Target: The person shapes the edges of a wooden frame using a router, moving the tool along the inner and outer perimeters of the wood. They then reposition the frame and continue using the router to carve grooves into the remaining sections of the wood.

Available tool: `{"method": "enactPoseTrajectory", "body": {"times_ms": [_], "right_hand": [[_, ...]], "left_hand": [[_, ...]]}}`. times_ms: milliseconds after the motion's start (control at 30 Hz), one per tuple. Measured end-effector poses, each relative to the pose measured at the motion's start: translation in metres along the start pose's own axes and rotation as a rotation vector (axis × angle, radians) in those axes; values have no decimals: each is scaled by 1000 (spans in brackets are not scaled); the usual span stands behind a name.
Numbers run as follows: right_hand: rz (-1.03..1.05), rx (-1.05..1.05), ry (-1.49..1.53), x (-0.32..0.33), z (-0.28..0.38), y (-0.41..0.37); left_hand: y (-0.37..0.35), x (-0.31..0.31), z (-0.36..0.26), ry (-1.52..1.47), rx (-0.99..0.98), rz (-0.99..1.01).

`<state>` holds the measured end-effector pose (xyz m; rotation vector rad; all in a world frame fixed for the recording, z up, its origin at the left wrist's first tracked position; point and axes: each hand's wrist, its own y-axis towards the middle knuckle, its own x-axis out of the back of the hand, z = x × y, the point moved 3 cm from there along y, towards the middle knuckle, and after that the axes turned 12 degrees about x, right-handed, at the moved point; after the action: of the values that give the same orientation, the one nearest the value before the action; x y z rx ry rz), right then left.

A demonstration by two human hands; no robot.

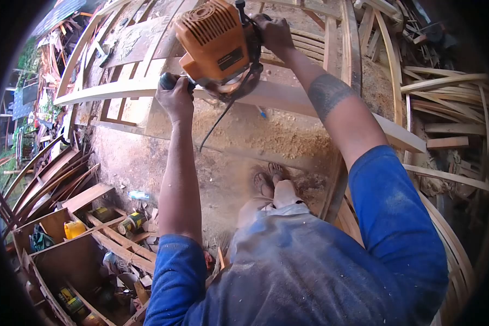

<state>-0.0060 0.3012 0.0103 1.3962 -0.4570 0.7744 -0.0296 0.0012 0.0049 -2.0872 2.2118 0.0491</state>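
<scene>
Snag and slip risk at orange power tool (214,41)

Tool sits right of left fingers, over curved board (114,89). Left hand (175,102) fingers wrapped round dark knob (169,81); right hand (276,37) fingers look curled on side handle (252,33), partly hidden. If board isn't fixed, it could shift and throw tool off line. Dark cord (218,120) hangs below-right of left fingers, could catch. Tool underside hidden by housing, label unreadable

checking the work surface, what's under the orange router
Beneath the orange router, a long pale wooden board shows out to both sides. The stretch directly below is covered by the tool, so any bit or cut there cannot be seen.
</scene>
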Motion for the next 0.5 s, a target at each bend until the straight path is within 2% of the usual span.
{"method": "enactPoseTrajectory", "body": {"times_ms": [67, 100, 133, 167, 233, 267, 300, 333, 367, 400, 433, 500], "right_hand": [[71, -52, -77, 10, -4, -12], [40, -38, -60, 18, 3, -17], [102, 26, -121, 42, -26, -35], [88, 43, -137, 46, -33, -38], [-99, -2, -90, 11, -37, -60], [-57, 91, -262, 30, -27, -64], [83, -36, -308, 26, -33, -68], [-13, -107, -283, 37, -29, -68], [-119, -262, 128, 76, -24, -66], [-180, -463, 404, 84, -34, -71], [-187, -459, 392, 106, -40, -73], [-138, -610, 569, 137, -44, -82]], "left_hand": [[-9, -10, 1, 12, 15, 26], [-15, -4, -8, 28, -25, 29], [-32, -34, 21, -62, 9, 33], [-29, -40, 21, -74, -17, 53], [-34, -25, 18, -46, 47, 77], [-42, -30, 21, -76, 54, 102], [-48, -35, 20, -36, 70, 90], [-48, -40, 14, 16, 64, 101], [-40, -45, 21, -3, 50, 145], [-45, -58, 19, -20, 5, 120], [-61, -76, 17, 6, -131, 123], [-80, -96, 8, -13, 38, 134]]}}
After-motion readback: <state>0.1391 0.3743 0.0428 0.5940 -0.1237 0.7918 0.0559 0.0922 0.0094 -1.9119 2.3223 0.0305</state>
